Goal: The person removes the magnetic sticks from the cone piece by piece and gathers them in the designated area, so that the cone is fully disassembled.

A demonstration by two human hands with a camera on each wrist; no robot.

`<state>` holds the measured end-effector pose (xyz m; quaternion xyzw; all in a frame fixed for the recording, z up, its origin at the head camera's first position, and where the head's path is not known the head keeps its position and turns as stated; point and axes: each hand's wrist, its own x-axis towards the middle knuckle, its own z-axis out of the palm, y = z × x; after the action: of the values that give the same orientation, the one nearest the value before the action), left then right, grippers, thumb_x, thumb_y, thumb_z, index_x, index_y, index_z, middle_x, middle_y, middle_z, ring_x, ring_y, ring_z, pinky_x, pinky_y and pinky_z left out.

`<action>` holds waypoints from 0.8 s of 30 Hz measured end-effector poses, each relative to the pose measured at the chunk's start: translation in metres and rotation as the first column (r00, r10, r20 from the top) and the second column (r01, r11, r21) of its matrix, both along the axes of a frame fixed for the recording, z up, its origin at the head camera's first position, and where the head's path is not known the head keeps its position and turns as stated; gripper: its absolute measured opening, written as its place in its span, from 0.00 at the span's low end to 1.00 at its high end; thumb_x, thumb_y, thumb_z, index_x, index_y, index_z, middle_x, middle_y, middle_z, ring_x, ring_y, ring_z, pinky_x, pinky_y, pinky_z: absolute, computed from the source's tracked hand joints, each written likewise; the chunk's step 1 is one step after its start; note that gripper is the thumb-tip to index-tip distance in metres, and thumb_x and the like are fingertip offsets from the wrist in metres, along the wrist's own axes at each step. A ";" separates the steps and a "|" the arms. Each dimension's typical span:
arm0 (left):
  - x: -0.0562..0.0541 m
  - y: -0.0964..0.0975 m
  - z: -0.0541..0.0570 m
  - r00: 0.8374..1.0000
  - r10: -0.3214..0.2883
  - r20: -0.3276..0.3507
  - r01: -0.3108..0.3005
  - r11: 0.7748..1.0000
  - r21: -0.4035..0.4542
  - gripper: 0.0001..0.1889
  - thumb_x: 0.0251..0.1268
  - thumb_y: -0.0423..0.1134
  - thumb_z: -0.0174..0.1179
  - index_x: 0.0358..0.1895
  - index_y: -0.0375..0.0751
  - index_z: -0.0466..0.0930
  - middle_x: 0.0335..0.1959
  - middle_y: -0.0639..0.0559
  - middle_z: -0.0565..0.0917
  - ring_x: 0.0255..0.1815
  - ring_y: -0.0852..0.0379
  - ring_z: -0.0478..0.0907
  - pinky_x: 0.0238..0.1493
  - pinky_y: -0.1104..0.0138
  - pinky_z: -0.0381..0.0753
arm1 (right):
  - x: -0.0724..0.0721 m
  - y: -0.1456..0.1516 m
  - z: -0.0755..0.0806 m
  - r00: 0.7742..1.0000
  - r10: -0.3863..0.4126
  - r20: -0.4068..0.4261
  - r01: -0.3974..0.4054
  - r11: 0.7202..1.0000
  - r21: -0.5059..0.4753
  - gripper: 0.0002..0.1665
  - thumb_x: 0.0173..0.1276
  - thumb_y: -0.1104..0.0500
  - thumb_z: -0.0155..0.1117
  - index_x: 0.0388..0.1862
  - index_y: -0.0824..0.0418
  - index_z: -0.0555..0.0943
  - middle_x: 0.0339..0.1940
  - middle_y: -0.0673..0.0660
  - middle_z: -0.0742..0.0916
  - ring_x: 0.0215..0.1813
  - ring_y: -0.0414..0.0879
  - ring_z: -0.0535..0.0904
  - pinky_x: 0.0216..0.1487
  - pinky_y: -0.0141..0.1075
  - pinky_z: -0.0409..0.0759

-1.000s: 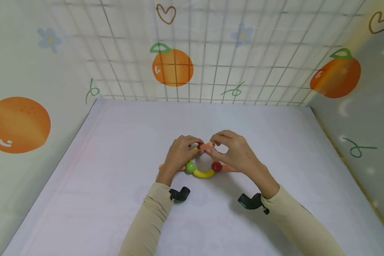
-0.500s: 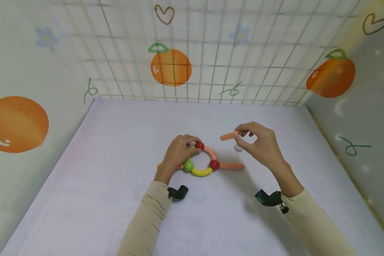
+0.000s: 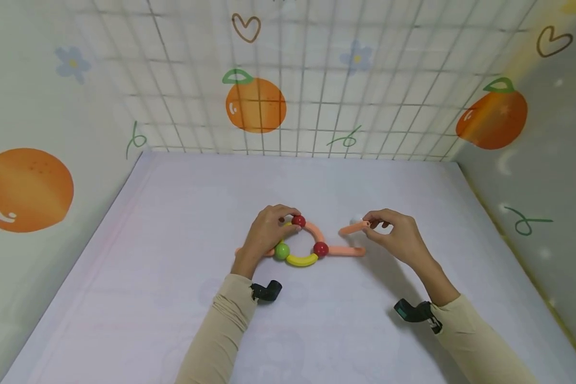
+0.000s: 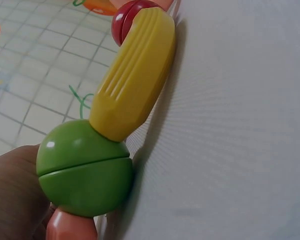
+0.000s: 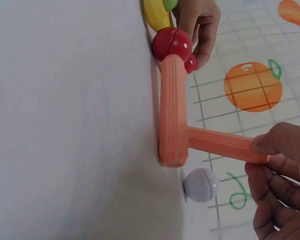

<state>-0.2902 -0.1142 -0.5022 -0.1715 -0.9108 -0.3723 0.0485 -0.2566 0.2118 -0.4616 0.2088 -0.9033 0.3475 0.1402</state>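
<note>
A ring of balls and curved rods lies on the white table. My left hand (image 3: 268,230) pinches the red ball (image 3: 298,221) at its far side between thumb and fingers. Round the ring come a salmon curved rod (image 3: 315,231), a second red ball (image 3: 320,249), a yellow curved rod (image 3: 302,261) and a green ball (image 3: 281,251). A straight salmon rod (image 3: 346,251) sticks out right from the second red ball. Another salmon rod, mostly covered by my left hand, extends left from the green ball. My right hand (image 3: 397,234) pinches one end of a loose salmon rod (image 3: 352,228), apart from the ring.
A white ball (image 5: 201,185) rests on the table, partly behind the right hand's rod in the head view. Printed cloth with oranges and grid lines forms walls at the back and both sides. Each wrist carries a small black camera (image 3: 267,291).
My right hand has drawn the loose salmon rod away from the far red ball to the right, then come down nearer to me. The left hand stays on the red ball.
</note>
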 end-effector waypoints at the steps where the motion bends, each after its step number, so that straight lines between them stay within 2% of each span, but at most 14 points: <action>1: 0.000 0.000 0.000 1.000 0.000 -0.001 0.000 1.000 0.006 0.15 0.59 0.46 0.73 0.51 0.57 0.87 0.50 0.63 0.84 0.43 0.57 0.75 0.42 0.62 0.76 | 0.000 0.002 -0.001 1.000 0.001 0.002 -0.001 1.000 0.001 0.11 0.63 0.61 0.75 0.44 0.57 0.87 0.35 0.48 0.88 0.39 0.49 0.84 0.41 0.45 0.79; 5: -0.001 0.001 -0.001 1.000 -0.002 -0.006 0.002 1.000 0.019 0.16 0.59 0.46 0.74 0.51 0.56 0.87 0.50 0.63 0.84 0.43 0.56 0.76 0.43 0.63 0.76 | -0.002 0.009 -0.004 1.000 0.009 0.019 -0.009 1.000 0.001 0.10 0.63 0.61 0.75 0.43 0.57 0.86 0.35 0.48 0.87 0.39 0.48 0.83 0.42 0.44 0.78; 10: 0.000 0.001 -0.002 1.000 -0.005 -0.006 0.005 1.000 0.012 0.16 0.59 0.45 0.74 0.51 0.56 0.87 0.50 0.63 0.84 0.43 0.56 0.76 0.42 0.63 0.76 | -0.004 0.018 -0.007 0.995 0.032 0.090 -0.033 0.999 0.013 0.08 0.63 0.63 0.73 0.41 0.57 0.86 0.34 0.48 0.85 0.39 0.48 0.81 0.44 0.49 0.77; 15: 0.001 -0.001 -0.001 1.000 -0.005 -0.013 0.005 1.000 0.018 0.16 0.58 0.44 0.74 0.50 0.55 0.87 0.50 0.62 0.84 0.42 0.56 0.76 0.42 0.62 0.77 | -0.009 0.026 -0.012 0.988 0.048 0.146 -0.054 0.998 0.038 0.10 0.63 0.67 0.71 0.43 0.60 0.85 0.36 0.50 0.85 0.41 0.49 0.81 0.47 0.51 0.75; 19: 0.000 0.000 -0.001 1.000 -0.004 -0.018 0.004 1.000 0.011 0.16 0.59 0.45 0.74 0.51 0.56 0.87 0.50 0.62 0.84 0.42 0.57 0.76 0.42 0.62 0.76 | -0.012 0.031 -0.016 0.986 0.054 0.159 -0.067 0.995 0.072 0.10 0.63 0.68 0.71 0.44 0.62 0.85 0.36 0.52 0.86 0.41 0.51 0.81 0.49 0.52 0.75; 24: 0.001 0.001 -0.001 1.000 -0.007 -0.021 0.008 1.000 0.019 0.15 0.59 0.45 0.74 0.50 0.56 0.87 0.49 0.62 0.84 0.42 0.57 0.76 0.43 0.63 0.77 | -0.014 0.035 -0.019 0.989 0.066 0.131 -0.080 0.991 0.107 0.12 0.61 0.70 0.71 0.43 0.62 0.85 0.37 0.53 0.86 0.41 0.51 0.81 0.48 0.53 0.75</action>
<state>-0.2894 -0.1132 -0.5034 -0.1784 -0.9060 -0.3794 0.0585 -0.2709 0.2467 -0.4810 0.2267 -0.9202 0.3138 0.0578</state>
